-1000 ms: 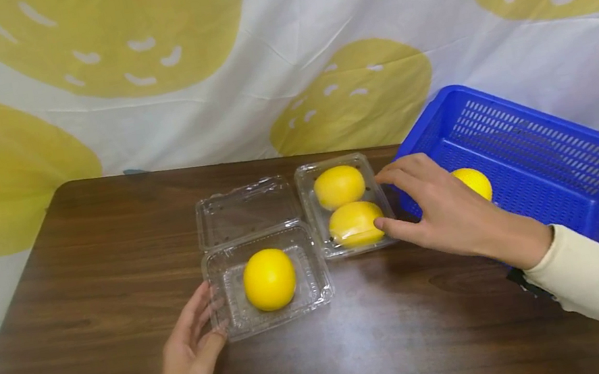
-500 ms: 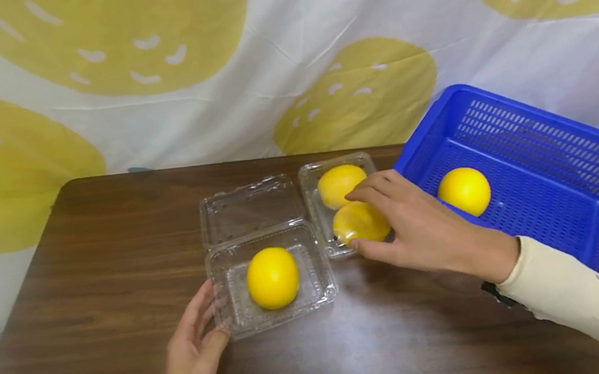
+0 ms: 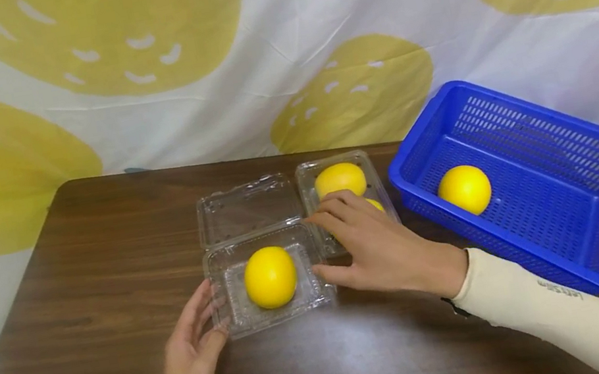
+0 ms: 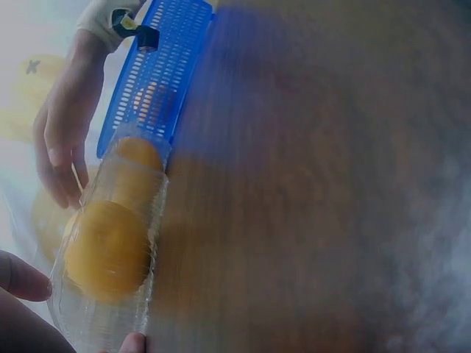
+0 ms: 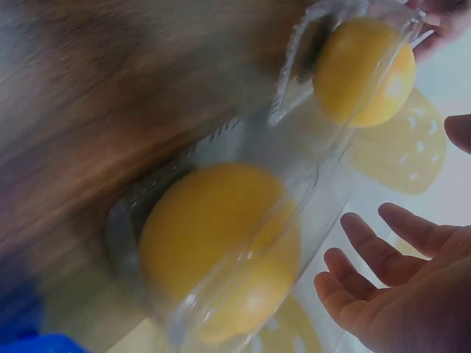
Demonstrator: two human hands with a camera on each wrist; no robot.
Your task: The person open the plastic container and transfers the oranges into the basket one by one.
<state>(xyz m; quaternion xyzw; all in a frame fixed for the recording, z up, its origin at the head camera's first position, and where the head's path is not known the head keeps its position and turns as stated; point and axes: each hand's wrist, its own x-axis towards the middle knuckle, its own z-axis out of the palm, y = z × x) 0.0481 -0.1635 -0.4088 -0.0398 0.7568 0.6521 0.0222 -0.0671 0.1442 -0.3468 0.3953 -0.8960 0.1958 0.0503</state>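
An open clear plastic clamshell box [image 3: 314, 291] stands mid-table with one round yellow fruit [image 3: 270, 278] in its base. Its lid [image 3: 246, 210] lies folded back toward the wall. My left hand [image 3: 187, 354] holds the box by its left end, fingers along the side and thumb at the near corner. With fingers spread and nothing in it, my right hand [image 3: 379, 250] reaches over the near part of a closed clamshell box [image 3: 376, 180], fingertips at the open box's right edge. Two yellow fruits [image 3: 339, 180] sit inside the closed box, the nearer one mostly covered by the hand.
At the right, a blue slotted basket [image 3: 549, 133] holds another yellow fruit [image 3: 464, 190]. A white cloth [image 3: 192, 125] with large yellow prints hangs behind the brown wooden table [image 3: 86, 305].
My right hand has moved left from beside the basket, across the closed box to the open one, uncovering the basket's fruit. The left hand has stayed put.
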